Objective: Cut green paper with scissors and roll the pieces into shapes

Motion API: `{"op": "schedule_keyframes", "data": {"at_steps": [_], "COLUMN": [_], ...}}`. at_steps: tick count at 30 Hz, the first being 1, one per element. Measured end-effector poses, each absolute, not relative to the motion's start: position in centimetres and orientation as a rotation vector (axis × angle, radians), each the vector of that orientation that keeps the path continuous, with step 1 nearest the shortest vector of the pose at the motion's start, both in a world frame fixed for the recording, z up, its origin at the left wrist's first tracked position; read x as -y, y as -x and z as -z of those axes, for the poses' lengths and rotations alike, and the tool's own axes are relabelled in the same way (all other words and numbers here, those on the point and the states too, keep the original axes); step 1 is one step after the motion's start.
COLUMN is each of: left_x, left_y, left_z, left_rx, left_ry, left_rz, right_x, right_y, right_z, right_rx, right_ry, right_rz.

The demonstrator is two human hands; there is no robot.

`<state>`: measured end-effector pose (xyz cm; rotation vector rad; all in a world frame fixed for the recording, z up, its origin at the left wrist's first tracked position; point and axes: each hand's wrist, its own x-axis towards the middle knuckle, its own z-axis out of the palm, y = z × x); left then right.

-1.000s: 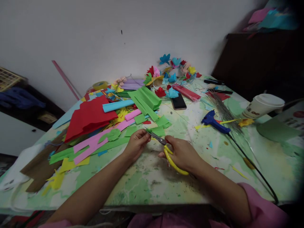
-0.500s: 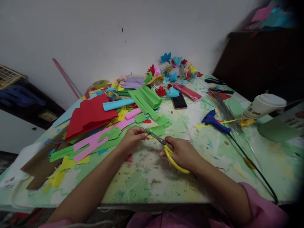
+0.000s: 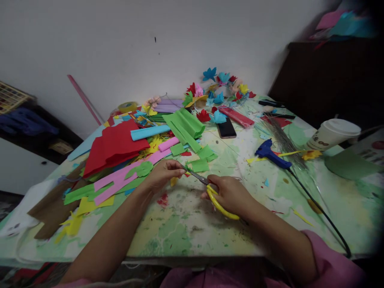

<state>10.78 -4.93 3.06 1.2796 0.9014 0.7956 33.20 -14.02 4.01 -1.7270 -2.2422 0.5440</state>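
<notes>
In my right hand (image 3: 226, 194) are yellow-handled scissors (image 3: 220, 206), my fingers in and around the loops. Their blades point left and away, reaching to the fingertips of my left hand (image 3: 166, 174). That hand is closed in a pinch on a small piece of green paper (image 3: 188, 167), mostly hidden by the fingers and the blade tips. Just beyond the blades lies a cut green strip (image 3: 199, 165) on the table. Left of my left hand, a green leaf-like cutout (image 3: 144, 169) rests on pink paper strips (image 3: 115, 188).
Red crepe paper (image 3: 112, 146) and a folded green sheet (image 3: 187, 124) lie at the left and centre. Behind are paper flowers (image 3: 218, 117) and a phone (image 3: 227, 129). To the right are a blue glue gun (image 3: 271, 154) with its cord, thin wires (image 3: 283, 138) and a lidded cup (image 3: 333, 134).
My left hand has shifted slightly left and back, showing an orange-yellow scrap beneath it. The scissors stay at its fingertips, and my right hand has barely moved.
</notes>
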Motion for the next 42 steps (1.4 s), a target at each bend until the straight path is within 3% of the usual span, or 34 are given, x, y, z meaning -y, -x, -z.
{"op": "schedule_keyframes", "data": {"at_steps": [17, 42], "left_x": [6.9, 7.9], "left_y": [-13.8, -15.4], "left_z": [-1.9, -1.0], "left_rx": [-0.640, -0.620], "left_ry": [-0.857, -0.714], "left_rz": [-1.141, -1.181], "right_x": [13.7, 13.9], "right_y": [-33.3, -33.0], "right_z": [-3.2, -3.1], "right_rx": [2.228, 2.224], "right_ry": [1.667, 1.589], "right_rz": [-0.209, -0.304]}}
